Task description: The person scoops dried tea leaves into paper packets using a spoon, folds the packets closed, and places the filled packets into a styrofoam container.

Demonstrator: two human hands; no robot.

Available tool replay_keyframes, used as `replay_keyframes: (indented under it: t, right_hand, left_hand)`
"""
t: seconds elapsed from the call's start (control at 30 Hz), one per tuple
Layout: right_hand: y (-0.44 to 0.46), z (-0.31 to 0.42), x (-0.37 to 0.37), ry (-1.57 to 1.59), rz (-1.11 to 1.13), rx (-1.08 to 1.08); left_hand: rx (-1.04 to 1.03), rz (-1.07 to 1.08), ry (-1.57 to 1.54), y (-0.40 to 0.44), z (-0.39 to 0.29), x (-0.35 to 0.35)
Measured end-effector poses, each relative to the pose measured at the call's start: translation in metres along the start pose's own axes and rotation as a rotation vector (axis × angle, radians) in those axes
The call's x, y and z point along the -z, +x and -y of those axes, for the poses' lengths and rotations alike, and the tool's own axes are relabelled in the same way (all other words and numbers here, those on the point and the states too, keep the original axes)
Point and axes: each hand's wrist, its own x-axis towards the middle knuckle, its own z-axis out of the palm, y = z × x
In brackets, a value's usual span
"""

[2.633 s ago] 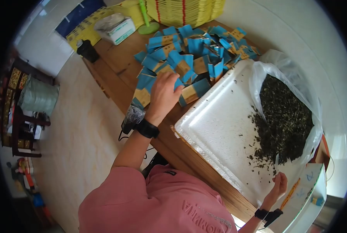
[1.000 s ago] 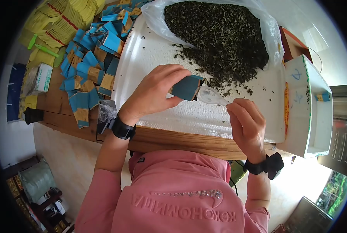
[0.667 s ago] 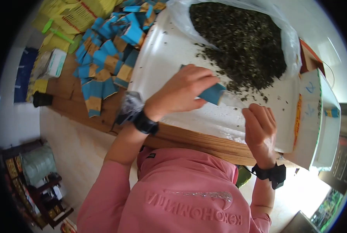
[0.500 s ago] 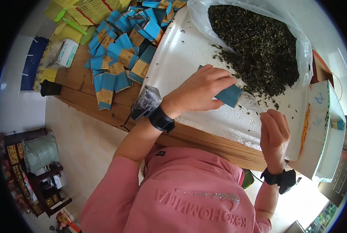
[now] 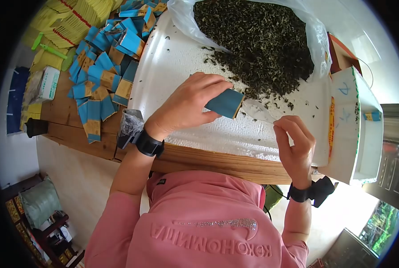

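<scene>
Tray seemingly beneath packet in left hand

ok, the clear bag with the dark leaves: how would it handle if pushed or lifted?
The clear bag is probably floppy, since its thin film looks creased. The dark leaves would likely shift and spill if it tips: the mouth is open, and some lie loose on the white tray. It may feel fairly heavy, given the big heap.

Packet left of scoop, over tray; leaves in bag behind; packet pile left on table, box right.
</scene>
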Motion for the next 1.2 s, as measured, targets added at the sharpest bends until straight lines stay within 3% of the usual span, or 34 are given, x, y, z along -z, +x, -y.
replay_keyframes:
  t: [0.4, 0.47, 0.67, 1.2]
  right_hand:
    - [-0.003, 0.002, -0.014, 0.037, 0.049, 0.061]
    - [0.003, 0.003, -0.020, 0.029, 0.054, 0.214]
    - [0.011, 0.006, -0.031, -0.045, -0.019, 0.373]
    - [0.002, 0.003, -0.029, -0.110, -0.104, 0.326]
  left_hand:
    - [-0.063, -0.018, -0.013, 0.004, -0.003, -0.008]
    - [-0.096, -0.028, -0.056, 0.008, -0.006, -0.017]
    - [-0.111, -0.065, -0.196, 0.013, -0.008, -0.031]
    - [-0.115, -0.059, -0.187, 0.000, -0.007, -0.039]
